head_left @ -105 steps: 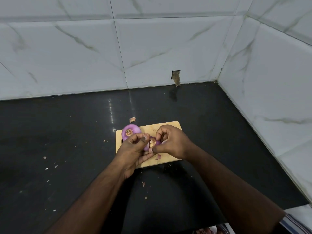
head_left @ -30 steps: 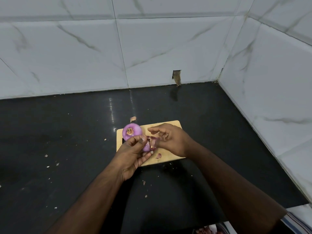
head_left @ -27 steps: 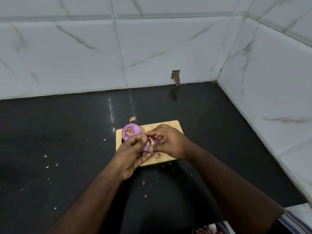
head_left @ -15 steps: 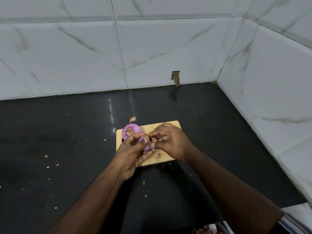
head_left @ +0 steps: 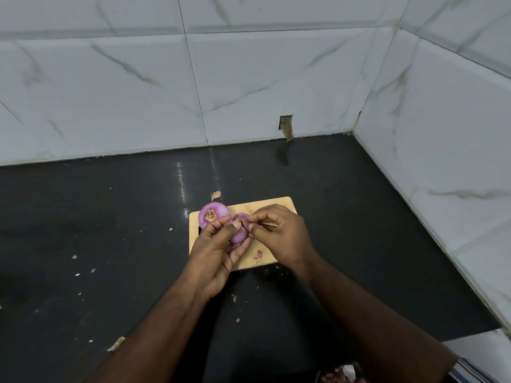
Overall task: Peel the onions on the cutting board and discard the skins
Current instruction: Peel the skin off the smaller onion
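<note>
Two hands work over the cutting board (head_left: 279, 205): left hand (head_left: 218, 250) grips an onion (head_left: 240, 233), right hand (head_left: 279, 233) pinches its skin (head_left: 250, 223); a second onion (head_left: 214, 217) sits at the board's far-left corner.

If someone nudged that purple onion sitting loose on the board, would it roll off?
Probably it would roll: the loose onion looks round and glossy, with nothing bracing it. It sits at the cutting board's far left corner, so it might drop onto the counter. Peeled, likely slippery.

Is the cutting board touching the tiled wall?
No, the cutting board lies out on the dark counter, well clear of the tiled wall.
</note>
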`<action>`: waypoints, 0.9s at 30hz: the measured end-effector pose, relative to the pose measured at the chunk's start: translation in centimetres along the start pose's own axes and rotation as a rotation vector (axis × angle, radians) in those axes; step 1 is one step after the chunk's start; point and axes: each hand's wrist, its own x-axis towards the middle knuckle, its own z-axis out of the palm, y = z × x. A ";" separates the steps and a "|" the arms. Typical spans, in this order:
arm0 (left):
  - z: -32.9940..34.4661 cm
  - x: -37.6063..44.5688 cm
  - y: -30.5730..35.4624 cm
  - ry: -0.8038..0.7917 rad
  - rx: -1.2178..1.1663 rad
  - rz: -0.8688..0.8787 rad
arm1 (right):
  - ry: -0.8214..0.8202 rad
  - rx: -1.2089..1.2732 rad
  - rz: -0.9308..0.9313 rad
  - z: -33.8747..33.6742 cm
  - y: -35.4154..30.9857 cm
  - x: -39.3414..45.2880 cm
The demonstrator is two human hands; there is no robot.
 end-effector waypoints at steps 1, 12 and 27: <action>0.0 0.0 0.0 0.006 -0.012 -0.008 | 0.000 0.063 0.047 0.0 0.2 0.0; -0.2 -0.6 0.5 -0.064 0.069 -0.047 | -0.042 0.054 0.012 -0.8 0.2 -0.1; 0.7 0.0 0.8 -0.070 0.180 -0.045 | -0.061 0.154 0.127 -0.7 -0.8 0.0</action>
